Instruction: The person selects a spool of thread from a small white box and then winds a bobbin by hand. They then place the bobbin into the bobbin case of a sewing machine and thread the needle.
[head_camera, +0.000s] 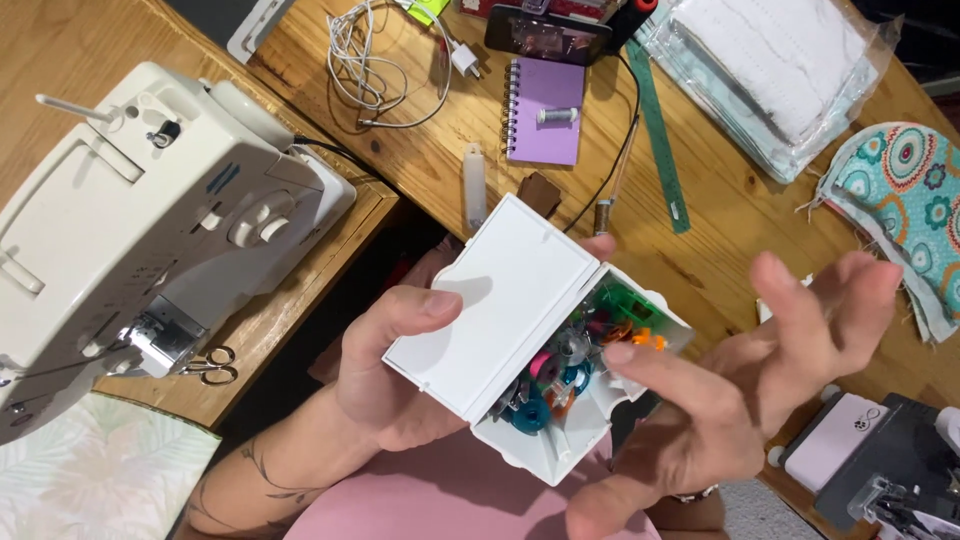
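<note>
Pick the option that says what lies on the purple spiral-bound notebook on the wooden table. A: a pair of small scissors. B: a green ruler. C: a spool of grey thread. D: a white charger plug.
C: a spool of grey thread lies across the cover of the purple spiral-bound notebook; nothing else lies on it.

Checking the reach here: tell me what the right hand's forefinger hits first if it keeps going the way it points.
Most likely the colourful bobbins inside the open white box held by the left hand; the right hand points into them, though depth is unclear.
</note>
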